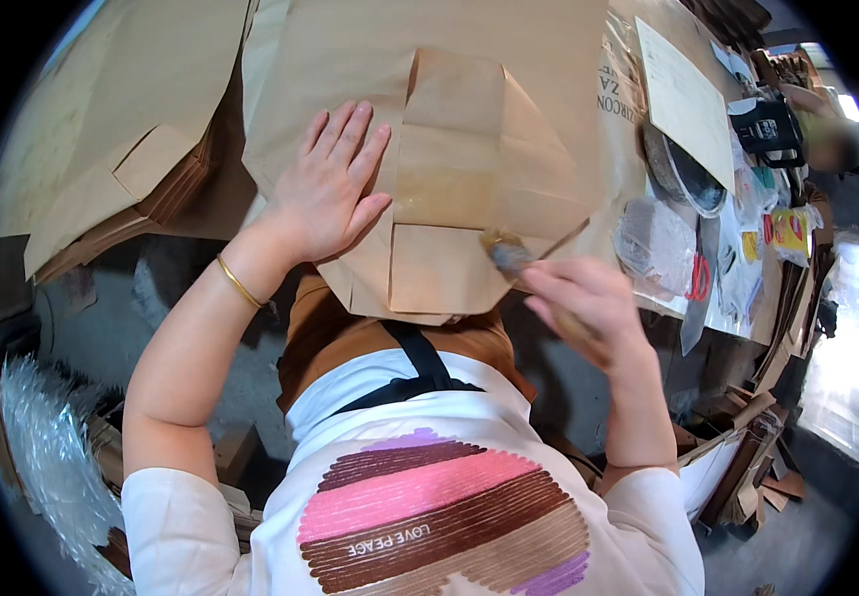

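A large brown paper bag lies on the table in front of me, its folded bottom end toward my body. Flat on the paper, left of the folded end, rests my left hand, fingers stretched and holding nothing. My right hand grips a brush by its handle. The bristles touch the bag's near flap at its right corner. Across the middle of the folded end runs a darker, wet-looking band.
Stacked brown paper bags lie at left. On the right are a white board over a dark round pan, a clear plastic bag, red-handled scissors and a dark machine. Cardboard pieces and plastic film sit below.
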The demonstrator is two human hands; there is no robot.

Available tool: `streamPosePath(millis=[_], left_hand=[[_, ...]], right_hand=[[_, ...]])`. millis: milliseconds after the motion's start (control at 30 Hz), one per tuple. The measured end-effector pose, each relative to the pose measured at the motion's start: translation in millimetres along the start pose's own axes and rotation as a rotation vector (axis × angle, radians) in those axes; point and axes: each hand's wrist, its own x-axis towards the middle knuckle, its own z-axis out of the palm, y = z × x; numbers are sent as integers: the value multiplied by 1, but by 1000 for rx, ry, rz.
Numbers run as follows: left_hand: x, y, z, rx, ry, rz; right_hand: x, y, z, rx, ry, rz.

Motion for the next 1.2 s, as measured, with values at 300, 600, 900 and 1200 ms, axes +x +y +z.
streamPosePath(millis=[300,600,900,1200], left_hand=[[-1,1,7,48,46,3],[7,-25,9,-348,114,69],[3,-20,14,-266,278,103],[10,-15,21,-213,291,105]], right_hand=[[-27,-28,47,129,-52,-53],[48,-33,33,403,72,-186],[48,-31,68,302,-287,-126],[-2,-45,38,349,-223,-49]])
